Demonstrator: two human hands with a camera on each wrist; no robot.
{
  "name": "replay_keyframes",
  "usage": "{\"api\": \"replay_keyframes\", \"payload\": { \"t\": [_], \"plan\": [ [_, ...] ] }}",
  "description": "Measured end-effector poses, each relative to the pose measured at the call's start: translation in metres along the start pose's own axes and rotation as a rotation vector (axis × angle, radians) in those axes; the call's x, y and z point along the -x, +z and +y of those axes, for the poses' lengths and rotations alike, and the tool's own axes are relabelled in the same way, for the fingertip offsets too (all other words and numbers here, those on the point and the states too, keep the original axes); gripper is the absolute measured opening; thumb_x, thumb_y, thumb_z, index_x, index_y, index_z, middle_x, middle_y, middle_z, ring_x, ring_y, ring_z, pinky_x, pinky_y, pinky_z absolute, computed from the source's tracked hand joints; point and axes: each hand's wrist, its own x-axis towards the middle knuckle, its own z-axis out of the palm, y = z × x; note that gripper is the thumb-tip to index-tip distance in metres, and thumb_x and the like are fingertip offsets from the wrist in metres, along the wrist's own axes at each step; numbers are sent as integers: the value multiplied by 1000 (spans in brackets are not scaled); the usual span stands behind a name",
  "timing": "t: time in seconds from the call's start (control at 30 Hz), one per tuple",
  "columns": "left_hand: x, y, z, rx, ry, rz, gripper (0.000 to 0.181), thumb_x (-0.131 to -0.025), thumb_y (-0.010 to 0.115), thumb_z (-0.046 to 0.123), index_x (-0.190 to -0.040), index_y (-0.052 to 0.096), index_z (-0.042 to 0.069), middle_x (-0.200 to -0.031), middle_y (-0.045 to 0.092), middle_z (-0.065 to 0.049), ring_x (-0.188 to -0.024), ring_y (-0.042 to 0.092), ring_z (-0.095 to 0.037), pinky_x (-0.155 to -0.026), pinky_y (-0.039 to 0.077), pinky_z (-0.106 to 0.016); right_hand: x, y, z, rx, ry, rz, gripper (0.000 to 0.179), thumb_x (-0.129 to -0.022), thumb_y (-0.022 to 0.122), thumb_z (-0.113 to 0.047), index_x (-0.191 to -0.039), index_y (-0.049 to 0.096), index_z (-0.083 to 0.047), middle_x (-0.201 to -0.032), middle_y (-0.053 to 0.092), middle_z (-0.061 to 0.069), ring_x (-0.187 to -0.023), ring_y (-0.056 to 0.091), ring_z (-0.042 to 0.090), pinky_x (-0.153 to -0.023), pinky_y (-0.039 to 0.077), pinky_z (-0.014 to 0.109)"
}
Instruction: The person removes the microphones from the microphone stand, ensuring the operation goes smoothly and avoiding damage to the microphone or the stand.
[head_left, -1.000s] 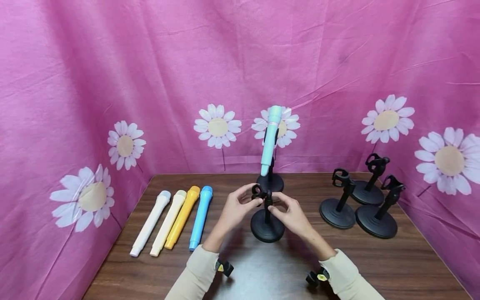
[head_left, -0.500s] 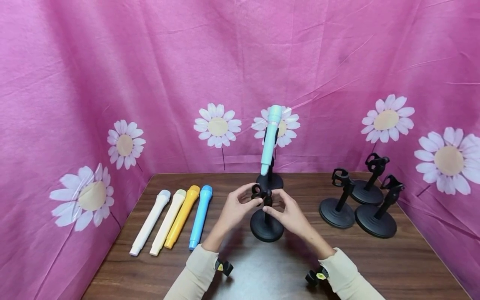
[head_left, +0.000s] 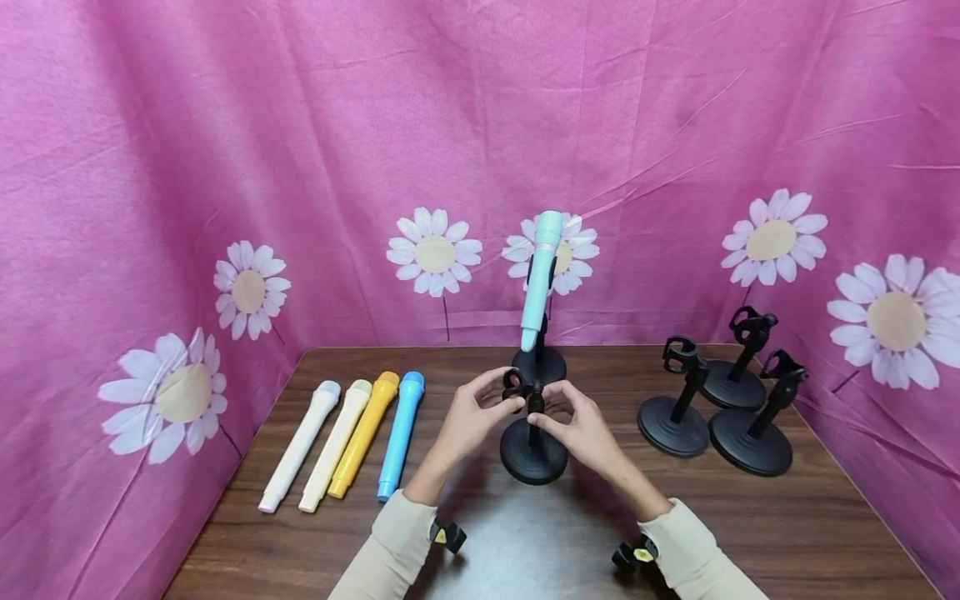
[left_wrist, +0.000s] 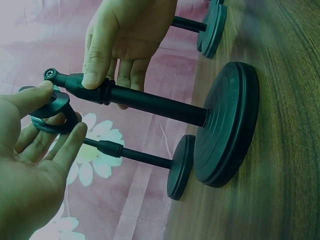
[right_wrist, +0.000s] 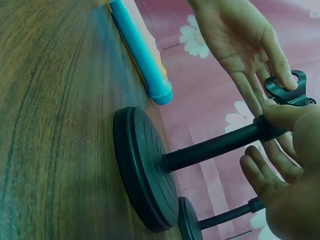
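A black microphone stand with a round base stands on the table between my two hands. My left hand pinches the stand's clip between thumb and fingers, the clip turned out to the left of the post. Higher on the post, just under the clip joint, my right hand grips the collar with its thumb in front and fingers behind. Directly behind is another stand, which bears a mint-green microphone tilted with its head up.
On the left lie a white microphone, a cream microphone, a yellow microphone and a blue microphone. Three black stands with bare clips are grouped at the right. A pink flowered curtain hangs along the table's back edge.
My right thumb has shifted slightly left across the post of the stand. My left hand and the clip keep their place.
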Motion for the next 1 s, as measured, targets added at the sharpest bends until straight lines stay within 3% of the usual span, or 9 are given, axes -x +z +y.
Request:
{"api": "replay_keyframes", "payload": {
  "t": [0.2, 0.3, 0.43, 0.53, 0.7, 0.83, 1.0],
  "plan": [
    [0, 0, 0, 10, -15, -1, 45, -97, 78, 6, -140, 67, 6, -127, 71, -16, -128, 66, -36, -102, 59, -29, 2, -2, 0, 26, -52, -59, 38, -97, 74, -2, -134, 66, -9, -120, 75, 11, -111, 71, 22, -100, 59, 49],
    [0, -1, 0, 7, -23, 1, 44, -96, 79, 8, -139, 68, 10, -127, 72, -15, -127, 67, -33, -102, 59, -29, 3, -3, -1, 26, -72, -57, 38, -97, 71, 3, -133, 69, -8, -118, 77, 11, -110, 72, 25, -101, 59, 48],
    [0, -1, -1, 6, -24, 2, 43, -97, 80, 10, -138, 70, 15, -127, 72, -14, -126, 68, -31, -102, 59, -28, 3, -3, -2, 20, -42, -23, 30, -95, 80, -6, -123, 70, -10, -113, 76, 8, -106, 71, 16, -97, 61, 44],
    [1, -1, -2, 0, -19, 1, 42, -97, 79, 11, -138, 70, 15, -127, 72, -13, -126, 69, -28, -102, 59, -28, 2, -3, -1, 19, -14, -9, 32, -92, 85, -13, -119, 68, -10, -113, 73, 7, -106, 70, 12, -96, 61, 48],
    [2, -2, -2, -13, -23, 6, 43, -97, 80, 13, -138, 69, 16, -127, 72, -12, -126, 69, -26, -104, 59, -31, 2, -3, -1, 58, -36, -41, 39, -96, 80, -10, -133, 67, -11, -119, 75, 8, -112, 70, 19, -101, 57, 55],
    [2, -2, -2, -17, -34, 7, 44, -97, 80, 14, -139, 70, 18, -128, 72, -10, -127, 68, -24, -105, 59, -32, 4, -4, 0, 95, -78, -49, 43, -97, 72, 0, -139, 68, -9, -121, 77, 9, -114, 71, 23, -102, 57, 46],
    [2, -1, -2, -14, -29, 4, 43, -97, 80, 13, -138, 70, 17, -128, 72, -11, -128, 68, -25, -104, 59, -31, 4, -3, 1, 84, -60, -7, 34, -94, 79, -3, -125, 72, -12, -114, 77, 5, -110, 71, 21, -98, 57, 37]
  ]
}}
